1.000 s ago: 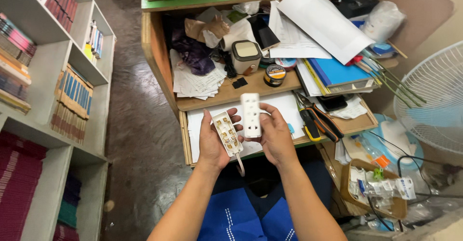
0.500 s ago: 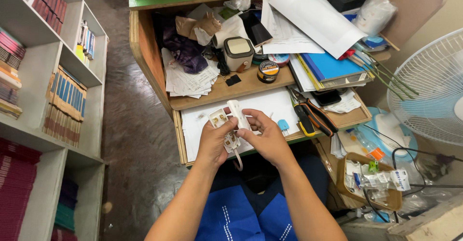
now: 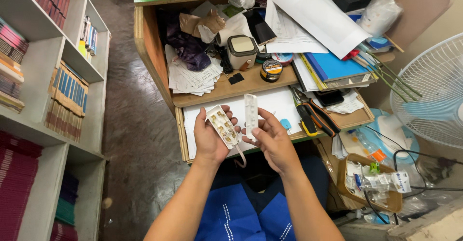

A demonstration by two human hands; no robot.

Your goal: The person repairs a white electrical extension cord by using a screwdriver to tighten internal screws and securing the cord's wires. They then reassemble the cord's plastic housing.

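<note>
My left hand (image 3: 210, 137) holds the open base of a white power strip (image 3: 223, 125), its brass contacts facing up and a short white cord hanging below. My right hand (image 3: 271, 137) grips the strip's white cover (image 3: 251, 114), held upright just to the right of the base and apart from it. Both hands hover over a white sheet (image 3: 275, 101) on a pulled-out wooden desk board.
Pliers with orange and black handles (image 3: 311, 113) lie at the board's right. The desk shelf holds a small tin (image 3: 271, 69), a beige box (image 3: 241, 51), papers and blue folders (image 3: 333, 67). Bookshelves (image 3: 43, 101) stand left, a fan (image 3: 436, 86) right, a basket (image 3: 369, 183) below.
The two halves of the power strip were pressed together half a second ago; now they are separated again, the cover held upright in my right hand. The view shifted slightly.
</note>
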